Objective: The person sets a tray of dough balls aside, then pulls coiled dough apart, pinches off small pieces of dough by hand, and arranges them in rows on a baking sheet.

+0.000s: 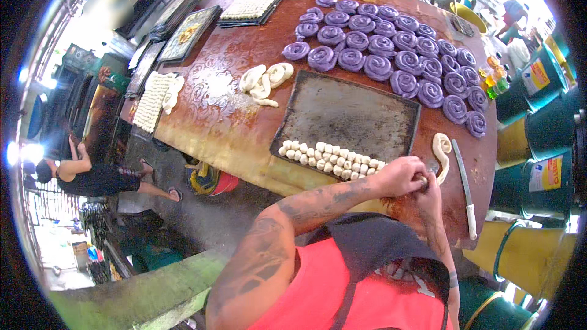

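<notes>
My left hand (398,177) and my right hand (429,194) meet at the near right corner of a dark baking tray (354,113). Both have their fingers closed around a small piece of pale dough (420,179), mostly hidden by the fingers. Rows of small white dough balls (330,157) line the tray's near edge; the rest of its dark surface is bare. Just right of my hands lies a strip of pale dough (441,150), curled at its far end. A long knife (463,177) with a white handle rests beyond it.
Purple dough spirals (379,67) cover the table's far right. Loose dough ropes (266,81) lie left of the tray. Filled trays (254,3) stand at the far left. Teal buckets (544,131) line the right side. Another person (92,174) is at the left, and someone handles dough across the table.
</notes>
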The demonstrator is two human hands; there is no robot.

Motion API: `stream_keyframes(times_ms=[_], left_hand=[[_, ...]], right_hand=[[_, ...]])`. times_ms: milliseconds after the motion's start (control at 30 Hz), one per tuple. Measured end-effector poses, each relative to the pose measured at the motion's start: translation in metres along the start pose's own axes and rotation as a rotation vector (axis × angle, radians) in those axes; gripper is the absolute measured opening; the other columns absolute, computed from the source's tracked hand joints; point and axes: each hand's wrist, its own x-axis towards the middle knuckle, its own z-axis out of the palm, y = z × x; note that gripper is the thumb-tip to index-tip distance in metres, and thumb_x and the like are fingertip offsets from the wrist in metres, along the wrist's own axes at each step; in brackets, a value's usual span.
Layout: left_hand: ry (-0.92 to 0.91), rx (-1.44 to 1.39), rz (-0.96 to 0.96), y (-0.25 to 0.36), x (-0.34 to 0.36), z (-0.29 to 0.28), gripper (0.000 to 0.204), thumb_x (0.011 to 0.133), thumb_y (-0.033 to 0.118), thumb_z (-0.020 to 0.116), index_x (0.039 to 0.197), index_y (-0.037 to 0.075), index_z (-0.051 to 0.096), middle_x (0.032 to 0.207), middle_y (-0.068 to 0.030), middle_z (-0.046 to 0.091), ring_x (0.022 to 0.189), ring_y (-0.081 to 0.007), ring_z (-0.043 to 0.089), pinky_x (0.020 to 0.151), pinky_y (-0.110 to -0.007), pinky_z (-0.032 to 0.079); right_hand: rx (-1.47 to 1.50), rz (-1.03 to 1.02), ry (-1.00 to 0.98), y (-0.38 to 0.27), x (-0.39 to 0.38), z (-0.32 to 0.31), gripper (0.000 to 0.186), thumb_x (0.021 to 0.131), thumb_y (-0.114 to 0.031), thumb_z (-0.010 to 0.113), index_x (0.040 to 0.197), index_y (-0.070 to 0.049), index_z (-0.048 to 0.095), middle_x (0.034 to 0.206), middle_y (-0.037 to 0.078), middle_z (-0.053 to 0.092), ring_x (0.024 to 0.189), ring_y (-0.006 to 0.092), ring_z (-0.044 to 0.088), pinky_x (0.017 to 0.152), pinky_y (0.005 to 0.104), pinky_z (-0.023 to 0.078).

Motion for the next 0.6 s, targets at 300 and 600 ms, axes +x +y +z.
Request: stream_keyframes(times_ms=[300, 600], left_hand=[[-0.095, -0.175, -0.605, -0.021, -0.031, -0.014, 0.022, 0.081, 0.016, 0.077, 0.098, 0.001, 0.073, 0.082, -0.0086, 0.074, 0.076, -0.0146, 0.068, 0.071, -0.032, 0.056], [0.59, 0.718, -0.525, -0.107, -0.138, -0.163, 0.03, 0.078, 0.005, 0.071, 0.108, 0.005, 0.073, 0.107, -0.0174, 0.069, 0.096, -0.0322, 0.068, 0.09, -0.043, 0.055]], right_hand=[[-0.081, 0.155, -0.139, -0.053, -0.008, -0.003, 0.029, 0.079, -0.003, 0.072, 0.108, -0.005, 0.071, 0.105, 0.018, 0.072, 0.096, 0.0346, 0.07, 0.088, 0.0422, 0.055], [-0.304, -0.156, -0.205, 0.001, -0.026, -0.008, 0.03, 0.079, -0.015, 0.079, 0.109, -0.012, 0.074, 0.101, 0.011, 0.072, 0.099, 0.0322, 0.066, 0.096, 0.0434, 0.051]])
